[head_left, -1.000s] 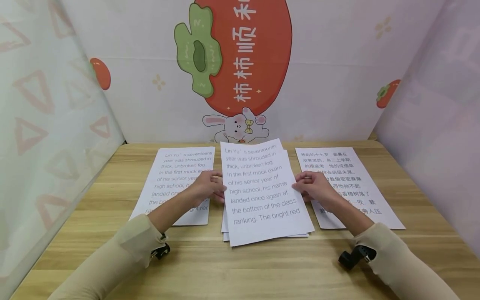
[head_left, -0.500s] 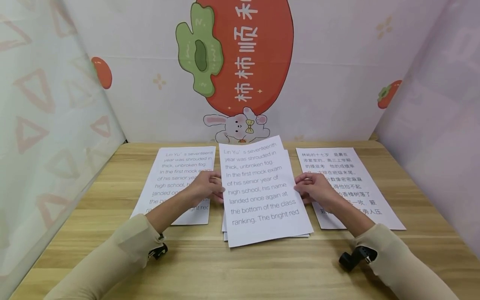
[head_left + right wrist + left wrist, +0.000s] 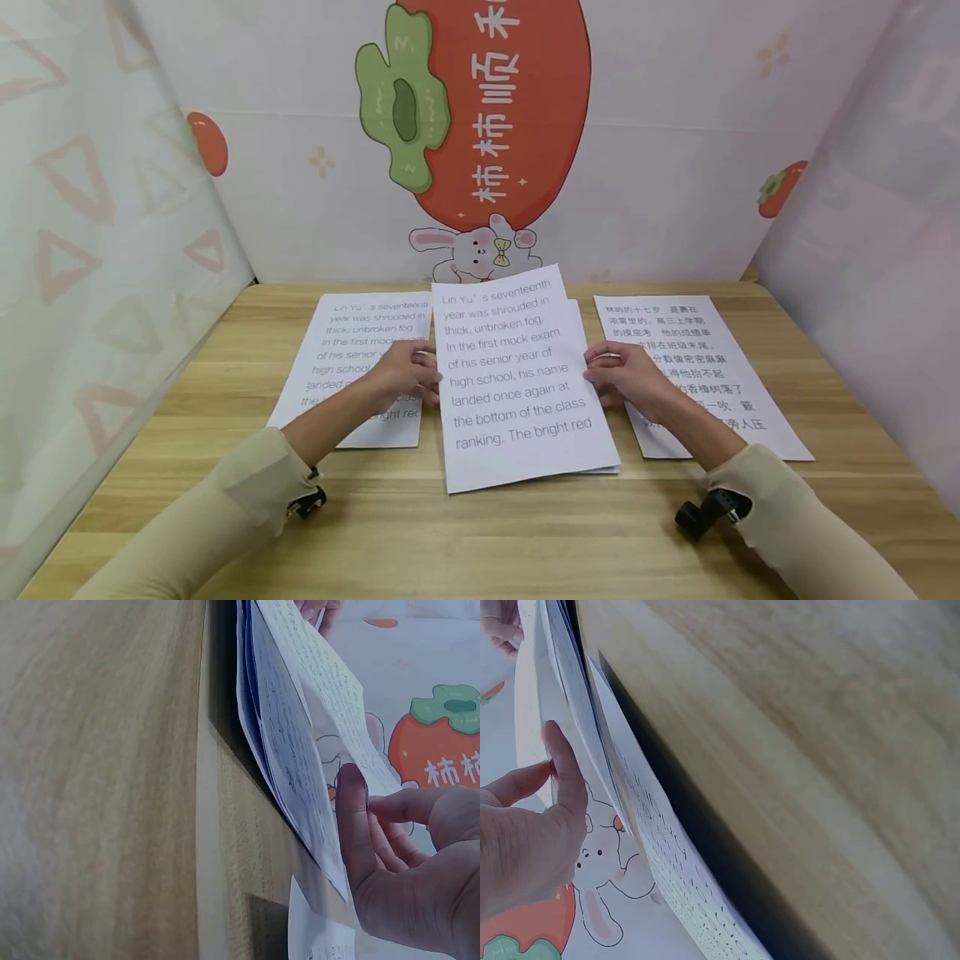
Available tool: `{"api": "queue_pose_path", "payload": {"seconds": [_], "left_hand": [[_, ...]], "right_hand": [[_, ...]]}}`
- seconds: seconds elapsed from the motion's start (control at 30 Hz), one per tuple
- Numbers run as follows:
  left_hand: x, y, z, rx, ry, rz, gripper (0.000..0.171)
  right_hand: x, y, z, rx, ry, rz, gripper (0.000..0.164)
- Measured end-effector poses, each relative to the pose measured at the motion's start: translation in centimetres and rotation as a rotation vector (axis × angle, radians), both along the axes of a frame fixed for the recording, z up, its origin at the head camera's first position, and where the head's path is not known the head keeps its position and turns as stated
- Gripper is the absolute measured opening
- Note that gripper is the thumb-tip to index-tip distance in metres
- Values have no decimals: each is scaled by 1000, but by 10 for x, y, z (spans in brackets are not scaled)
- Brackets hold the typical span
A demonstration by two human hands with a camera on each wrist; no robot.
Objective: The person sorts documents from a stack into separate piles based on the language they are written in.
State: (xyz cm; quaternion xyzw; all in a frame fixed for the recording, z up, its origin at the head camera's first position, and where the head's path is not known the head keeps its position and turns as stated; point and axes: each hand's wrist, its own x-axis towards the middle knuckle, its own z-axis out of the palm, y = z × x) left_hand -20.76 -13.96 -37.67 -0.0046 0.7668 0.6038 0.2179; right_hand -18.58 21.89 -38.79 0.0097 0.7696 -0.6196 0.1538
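Note:
A white sheet of paper (image 3: 517,383) printed in English is held up by both hands, slightly tilted, over the middle paper stack (image 3: 289,765). My left hand (image 3: 401,371) pinches the sheet's left edge between thumb and fingers. At the opposite edge, my right hand (image 3: 626,375) pinches it too; the right wrist view shows thumb and fingers meeting on the margin, with a gap between the raised sheet and the stack. Most of the stack is hidden from the head view by this sheet.
Left of centre lies another English-printed paper (image 3: 352,333), partly under the left forearm. A Chinese-printed paper (image 3: 667,333) lies at the right, partly covered by the right hand. All are on a wooden table (image 3: 480,542), with a patterned backdrop (image 3: 675,167) behind.
The held sheet has shifted slightly left, and its far edge has risen a little. My left hand moved left with it; the right hand keeps its hold almost in place.

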Motion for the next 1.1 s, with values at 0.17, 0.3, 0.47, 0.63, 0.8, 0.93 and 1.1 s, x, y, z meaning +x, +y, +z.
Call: {"api": "queue_pose_path", "payload": {"seconds": [0.17,0.3,0.47,0.63,0.8,0.93,1.1], "left_hand": [[1,-2,4,-19,-16,24,60],[2,-3,4,-18,-27,36,58],[2,-5,5,-11,-19,46,57],[2,-10,6,-8,0,59,57],[3,-16,6,-34,24,70,58],[4,-20,8,-55,22,89,60],[4,-26,6,-62,17,104,63]], "right_hand": [[-1,-2,1,13,4,7,35],[-2,-5,2,9,7,16,34],[-4,-9,3,4,38,35,37],[-5,-16,5,8,55,35,38],[-8,-25,6,-2,59,47,38],[-10,-31,7,-23,60,61,39],[-12,-36,9,-30,56,64,36]]}}
